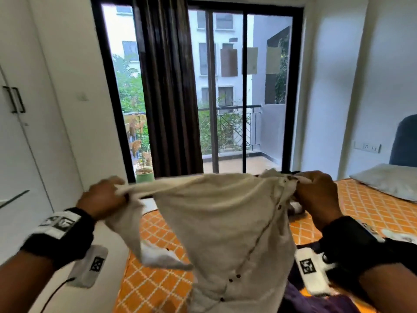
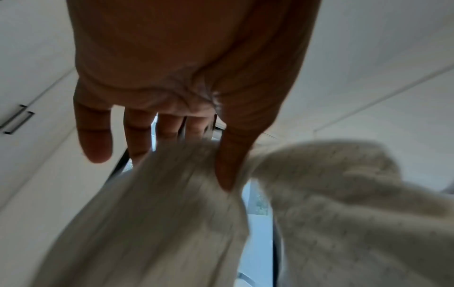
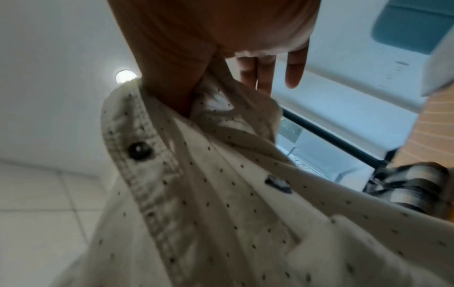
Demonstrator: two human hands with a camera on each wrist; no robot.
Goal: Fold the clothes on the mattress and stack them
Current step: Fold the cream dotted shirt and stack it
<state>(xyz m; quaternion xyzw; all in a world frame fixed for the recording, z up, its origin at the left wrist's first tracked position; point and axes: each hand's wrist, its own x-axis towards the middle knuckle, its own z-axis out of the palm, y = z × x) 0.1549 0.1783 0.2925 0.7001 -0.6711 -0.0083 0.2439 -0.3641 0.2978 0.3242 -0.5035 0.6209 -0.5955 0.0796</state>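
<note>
1. Left hand (image 1: 102, 196) and right hand (image 1: 316, 195) each pinch a top corner of the cream shirt (image 1: 225, 222) in the head view, holding it up spread above the mattress (image 1: 158, 288) with its orange lattice sheet; a pillow (image 1: 388, 180) lies far right.
2. Left wrist view: the thumb (image 2: 230, 165) presses blurred cream cloth (image 2: 152, 223) against the fingers.
3. Right wrist view: the thumb (image 3: 172, 87) clamps the dotted collar area by a dark button (image 3: 139, 150); a checked garment (image 3: 412, 186) lies beyond.

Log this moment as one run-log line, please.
phase: shirt held up, unfolded | left hand: pinches cream shirt | right hand: pinches collar end | mattress: other clothes lying, none visibly stacked
</note>
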